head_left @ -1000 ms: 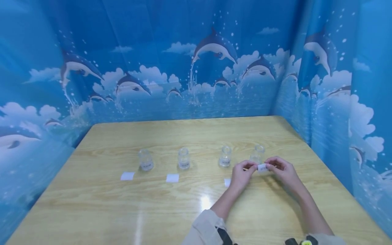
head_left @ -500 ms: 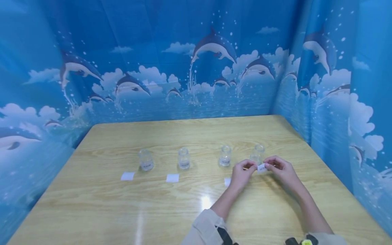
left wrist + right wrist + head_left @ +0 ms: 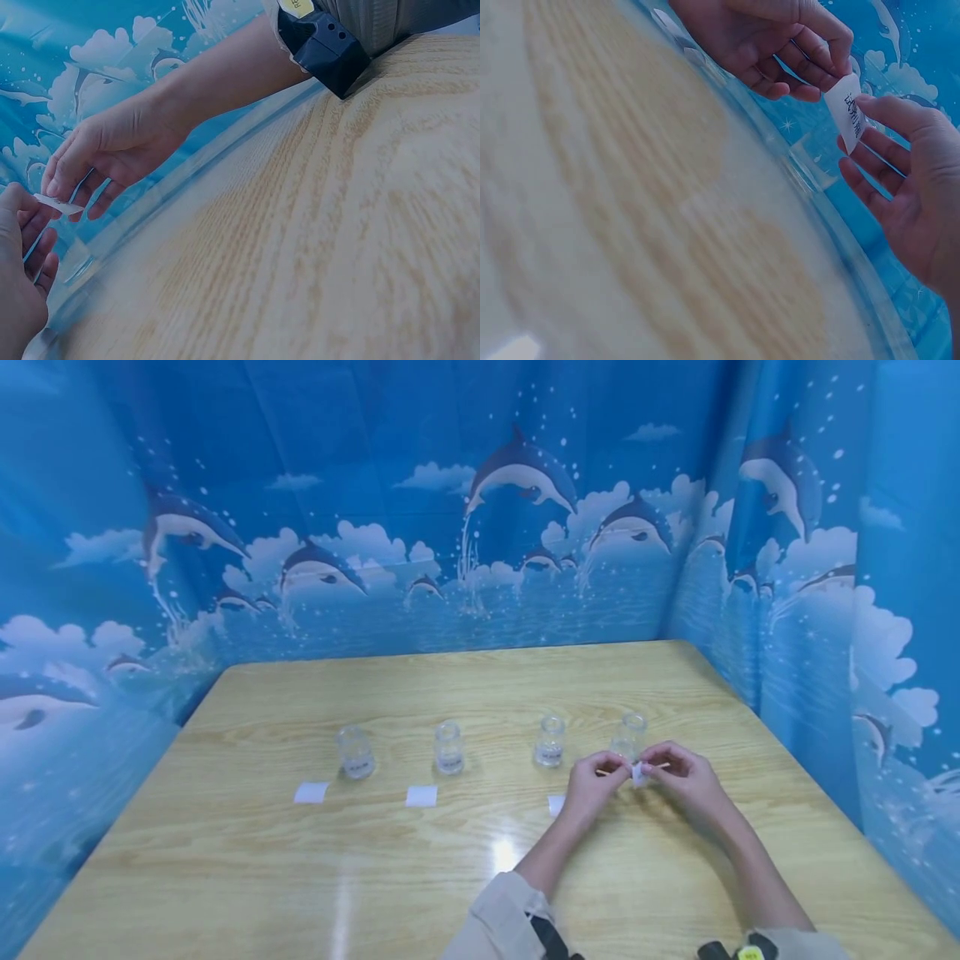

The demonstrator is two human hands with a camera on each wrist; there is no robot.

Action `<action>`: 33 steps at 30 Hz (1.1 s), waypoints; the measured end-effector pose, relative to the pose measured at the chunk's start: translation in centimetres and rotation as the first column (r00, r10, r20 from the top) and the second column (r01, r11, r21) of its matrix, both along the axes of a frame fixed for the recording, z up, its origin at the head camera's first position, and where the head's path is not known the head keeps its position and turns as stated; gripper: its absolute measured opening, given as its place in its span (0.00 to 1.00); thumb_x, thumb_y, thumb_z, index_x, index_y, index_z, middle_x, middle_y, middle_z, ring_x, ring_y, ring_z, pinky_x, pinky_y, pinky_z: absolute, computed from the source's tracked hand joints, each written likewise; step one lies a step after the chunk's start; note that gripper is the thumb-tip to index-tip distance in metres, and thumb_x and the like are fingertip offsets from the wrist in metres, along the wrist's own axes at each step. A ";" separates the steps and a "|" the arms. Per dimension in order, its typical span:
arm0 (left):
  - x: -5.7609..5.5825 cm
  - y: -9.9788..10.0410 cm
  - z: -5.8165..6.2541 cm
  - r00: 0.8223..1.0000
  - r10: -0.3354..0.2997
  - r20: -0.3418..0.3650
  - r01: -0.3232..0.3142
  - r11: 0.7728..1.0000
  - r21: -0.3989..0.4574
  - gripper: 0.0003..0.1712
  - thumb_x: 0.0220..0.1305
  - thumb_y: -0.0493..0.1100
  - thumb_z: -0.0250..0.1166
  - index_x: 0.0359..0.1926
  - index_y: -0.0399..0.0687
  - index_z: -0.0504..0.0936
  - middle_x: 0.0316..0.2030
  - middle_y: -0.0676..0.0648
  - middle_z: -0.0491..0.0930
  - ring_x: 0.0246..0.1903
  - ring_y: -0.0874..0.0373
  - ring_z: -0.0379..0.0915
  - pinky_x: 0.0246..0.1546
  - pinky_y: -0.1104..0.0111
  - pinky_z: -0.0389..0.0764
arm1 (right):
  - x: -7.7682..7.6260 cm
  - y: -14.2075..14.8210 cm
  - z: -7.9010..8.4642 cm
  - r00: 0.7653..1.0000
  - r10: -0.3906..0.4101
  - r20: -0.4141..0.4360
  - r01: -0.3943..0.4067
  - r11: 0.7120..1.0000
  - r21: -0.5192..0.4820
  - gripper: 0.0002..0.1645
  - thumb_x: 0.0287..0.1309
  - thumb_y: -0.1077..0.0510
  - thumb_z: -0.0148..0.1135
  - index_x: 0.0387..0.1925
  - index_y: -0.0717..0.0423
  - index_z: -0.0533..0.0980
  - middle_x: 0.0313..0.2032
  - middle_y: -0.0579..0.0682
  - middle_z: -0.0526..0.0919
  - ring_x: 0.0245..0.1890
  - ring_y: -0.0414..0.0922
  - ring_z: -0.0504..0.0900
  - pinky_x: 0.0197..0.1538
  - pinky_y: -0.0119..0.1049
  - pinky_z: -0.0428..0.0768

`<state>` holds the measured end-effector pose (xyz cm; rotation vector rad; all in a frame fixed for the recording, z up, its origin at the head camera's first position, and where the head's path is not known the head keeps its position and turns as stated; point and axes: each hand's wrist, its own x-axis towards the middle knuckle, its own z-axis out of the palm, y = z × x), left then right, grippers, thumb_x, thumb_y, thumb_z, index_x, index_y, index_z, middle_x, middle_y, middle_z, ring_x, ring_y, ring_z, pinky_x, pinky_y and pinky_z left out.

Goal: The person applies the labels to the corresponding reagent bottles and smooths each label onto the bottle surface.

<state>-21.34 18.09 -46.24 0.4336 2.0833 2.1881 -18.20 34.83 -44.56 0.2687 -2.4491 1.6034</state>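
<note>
Both hands meet at the right side of the table, in front of the rightmost clear glass jar [image 3: 628, 733]. Between them is a small white paper label [image 3: 638, 774]; in the right wrist view, dark handwriting shows on this label [image 3: 845, 112]. My left hand [image 3: 595, 783] pinches one end between thumb and finger. The other end is pinched by my right hand [image 3: 688, 775]. The label is held in the air, tilted, and looks narrow from above. My hands partly hide the lower part of the jar behind them.
Three more glass jars stand leftward in a row: one jar [image 3: 550, 743], another jar [image 3: 449, 750] and the far-left jar [image 3: 356, 754], each with dark marking near its base. White paper pieces lie in front, including a left piece [image 3: 311, 792] and a middle piece [image 3: 422, 796]. Curtains surround the table [image 3: 360, 860].
The label has turned between my fingers, so its writing no longer shows in the head view and it looks narrower. My hands have drawn slightly closer together. Jars and papers stay put.
</note>
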 end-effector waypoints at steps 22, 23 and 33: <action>0.2 0.1 0.0 0.998 -0.030 0.056 0.025 0.997 0.076 0.04 0.52 0.38 0.67 0.30 0.42 0.83 0.23 0.53 0.80 0.26 0.65 0.74 0.29 0.75 0.74 | 0.0 0.0 0.1 0.998 0.057 -0.008 -0.057 0.998 0.017 0.13 0.56 0.62 0.62 0.41 0.64 0.73 0.42 0.56 0.78 0.36 0.45 0.80 0.38 0.34 0.78; 0.2 0.1 0.1 0.998 -0.032 0.057 0.028 0.997 0.075 0.04 0.51 0.38 0.67 0.30 0.42 0.83 0.23 0.53 0.80 0.26 0.65 0.74 0.29 0.75 0.74 | 0.0 0.0 0.0 0.998 0.061 -0.009 -0.061 0.998 0.011 0.12 0.56 0.62 0.62 0.40 0.64 0.72 0.43 0.57 0.78 0.36 0.46 0.80 0.39 0.34 0.78; 0.1 0.0 0.0 0.998 -0.042 0.040 0.039 0.998 0.052 0.04 0.52 0.38 0.67 0.30 0.41 0.83 0.24 0.54 0.80 0.27 0.67 0.74 0.32 0.74 0.76 | 0.1 -0.1 0.0 0.996 0.085 0.029 -0.085 0.996 0.004 0.09 0.56 0.60 0.62 0.37 0.61 0.74 0.49 0.58 0.75 0.41 0.48 0.79 0.43 0.34 0.78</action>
